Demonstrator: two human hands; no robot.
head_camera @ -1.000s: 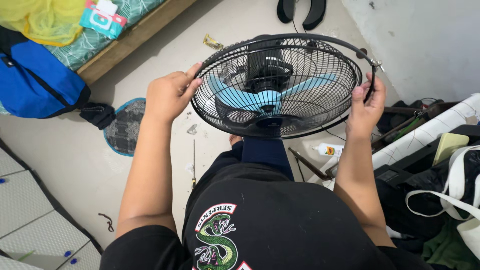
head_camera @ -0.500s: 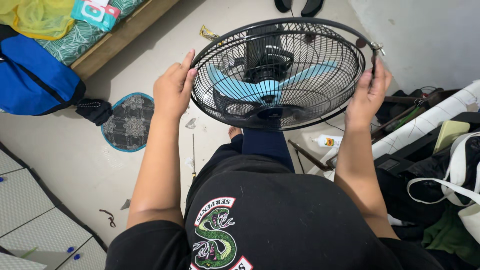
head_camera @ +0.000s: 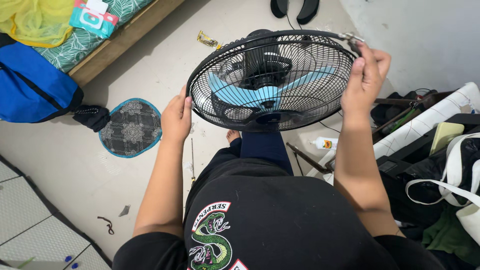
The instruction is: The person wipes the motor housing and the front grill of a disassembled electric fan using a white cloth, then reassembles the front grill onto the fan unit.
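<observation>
A black wire fan cage (head_camera: 227, 60) with light blue blades (head_camera: 260, 92) and a black motor housing inside is held in front of me, above the floor. My left hand (head_camera: 176, 119) grips the cage's rim at its lower left edge. At the upper right of the rim, my right hand (head_camera: 364, 80) pinches the metal clip and screw (head_camera: 350, 38) of the cage's ring. My legs and one bare foot show beneath the fan.
A screwdriver (head_camera: 192, 160) lies on the floor by my left leg. A round patterned mat (head_camera: 131, 127), a blue bag (head_camera: 30, 85) and a bed edge lie to the left. A small white bottle (head_camera: 322, 144), bags and clutter crowd the right.
My left hand slid down the rim to its lower left. My right hand moved up to the clip at the upper right. The cage turned a little counterclockwise.
</observation>
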